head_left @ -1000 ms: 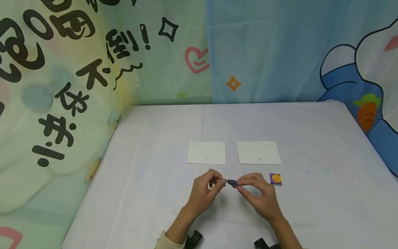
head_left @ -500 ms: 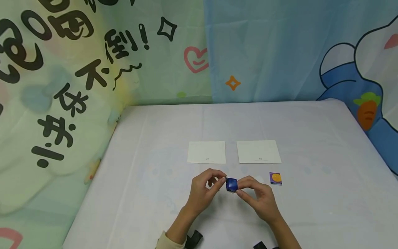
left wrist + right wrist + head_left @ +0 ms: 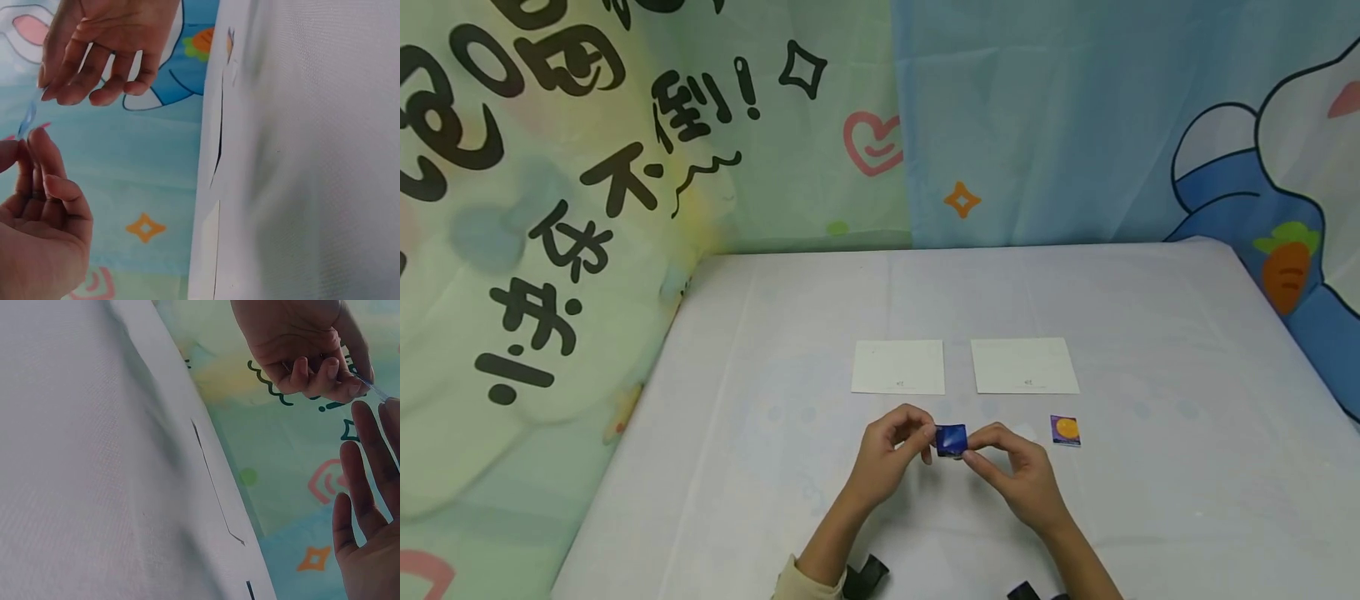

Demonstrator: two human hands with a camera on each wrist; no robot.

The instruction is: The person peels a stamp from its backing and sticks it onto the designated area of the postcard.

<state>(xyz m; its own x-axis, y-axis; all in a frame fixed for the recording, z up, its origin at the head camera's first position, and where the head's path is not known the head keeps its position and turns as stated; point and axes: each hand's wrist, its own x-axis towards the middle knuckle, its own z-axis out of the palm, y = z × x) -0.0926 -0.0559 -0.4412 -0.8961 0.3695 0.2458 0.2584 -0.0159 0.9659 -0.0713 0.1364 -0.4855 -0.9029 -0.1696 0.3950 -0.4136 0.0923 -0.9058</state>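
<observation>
Between both hands, above the white table, is a small shiny blue square piece [image 3: 951,440], thin like a sticker or card. My left hand [image 3: 889,458] pinches its left edge between thumb and forefinger. On the opposite side, the thumb and forefinger of my right hand [image 3: 1018,475] grip the right edge. The left wrist view catches the piece [image 3: 27,119] almost edge-on, pale and thin, with the right hand's other fingers spread loosely. From the right wrist it appears as a clear-looking sliver [image 3: 374,387] between the fingertips.
Two white rectangular cards [image 3: 898,367] [image 3: 1025,366] lie side by side beyond the hands. A small purple square with an orange circle [image 3: 1065,430] lies to the right of the right hand. Printed cloth curtains [image 3: 1045,125] hang behind the table [image 3: 775,317] and along its left side.
The blue piece was dark and seen nearly edge-on; it has been turned so its bright blue face shows. Both hands have shifted slightly left with it.
</observation>
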